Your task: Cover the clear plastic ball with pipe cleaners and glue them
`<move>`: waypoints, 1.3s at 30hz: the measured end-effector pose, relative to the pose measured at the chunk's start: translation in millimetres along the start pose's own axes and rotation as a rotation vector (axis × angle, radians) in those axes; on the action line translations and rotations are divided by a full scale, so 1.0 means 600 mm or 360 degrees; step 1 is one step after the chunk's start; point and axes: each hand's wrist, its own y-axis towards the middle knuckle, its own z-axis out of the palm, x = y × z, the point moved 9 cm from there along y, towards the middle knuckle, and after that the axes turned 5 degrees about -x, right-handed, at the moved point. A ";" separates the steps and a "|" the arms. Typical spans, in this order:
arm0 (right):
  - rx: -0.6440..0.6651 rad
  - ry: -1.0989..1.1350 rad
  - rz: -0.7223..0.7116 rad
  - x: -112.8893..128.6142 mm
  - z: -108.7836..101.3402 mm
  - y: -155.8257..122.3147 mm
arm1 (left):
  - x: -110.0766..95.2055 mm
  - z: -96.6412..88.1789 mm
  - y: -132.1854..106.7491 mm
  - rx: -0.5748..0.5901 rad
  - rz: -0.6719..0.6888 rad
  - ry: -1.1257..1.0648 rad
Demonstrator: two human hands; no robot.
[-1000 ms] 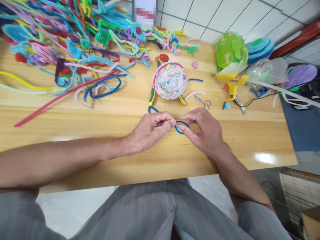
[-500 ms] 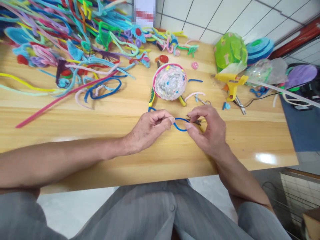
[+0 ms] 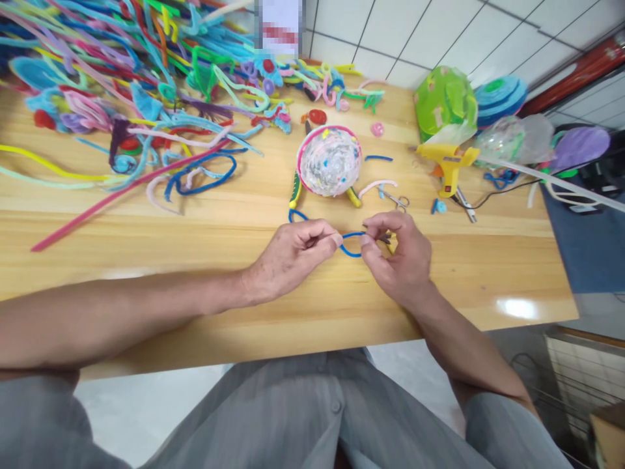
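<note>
Between my two hands a blue pipe cleaner [image 3: 352, 254] is bent into a small loop, with another blue loop showing beyond my left fingers. My left hand [image 3: 295, 260] pinches it between thumb and forefinger at the middle. On the other side of the loop, my right hand [image 3: 400, 257] has thumb and fingertips closed on the pipe cleaner. A tool with dark jaws and yellow handles lies partly hidden behind my right hand. Just beyond the hands is a bowl-shaped piece [image 3: 329, 163] with a pink rim, filled with pale mottled material, with green-and-yellow plier handles sticking out beneath.
Many coloured pipe cleaners [image 3: 88, 58] heap at the back left. A yellow glue gun [image 3: 448, 166] lies to the right, with its cord trailing. Small scissors [image 3: 398, 200] and a short blue piece [image 3: 379, 157] are near the bowl. A green wrapped object [image 3: 444, 104] stands by the tiled wall.
My right hand has shifted slightly left, and its fingertips have closed in on the blue loop. My left hand keeps its pinch almost in place. The view has shifted a little.
</note>
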 end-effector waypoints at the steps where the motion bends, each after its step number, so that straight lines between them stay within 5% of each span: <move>1: -0.0017 -0.0014 -0.0056 0.004 -0.003 0.001 | 0.001 -0.002 0.001 -0.0019 -0.0016 -0.0026; 11: 0.0093 -0.0060 -0.0354 0.018 0.020 -0.011 | 0.005 -0.006 0.003 -0.0040 -0.0063 -0.0068; 21: 0.0162 -0.0045 -0.0231 0.012 0.022 -0.013 | 0.007 -0.002 -0.001 0.0007 -0.0063 -0.0012; 39: 0.0199 0.0026 -0.0344 -0.001 0.000 0.002 | 0.014 -0.012 0.001 -0.0057 -0.0156 -0.0077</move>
